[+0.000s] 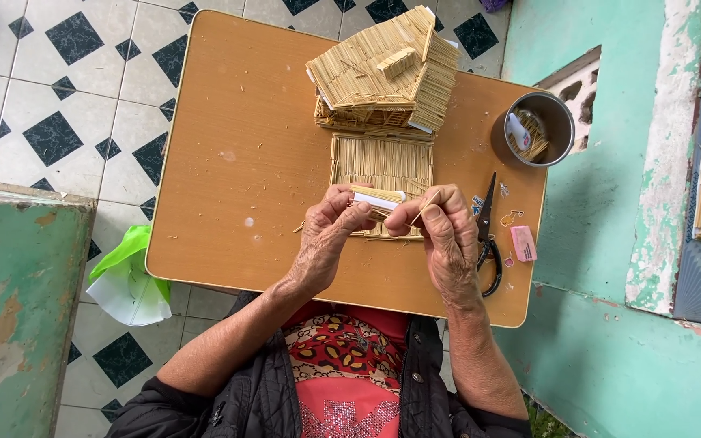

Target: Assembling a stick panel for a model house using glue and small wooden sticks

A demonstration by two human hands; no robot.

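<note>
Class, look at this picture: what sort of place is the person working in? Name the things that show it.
Probably a home craft spot on a tiled floor: a small wooden table, a stick-built model house, and scissors.

Pretty bright, flat daylight here, soft and even with no harsh glare. The orange-brown wooden tabletop (237, 162) only gets faint shadows under the straw model house (383, 73). Everything's sharp across the frame, with slight wide-angle stretch toward the edges and no motion blur.
</note>
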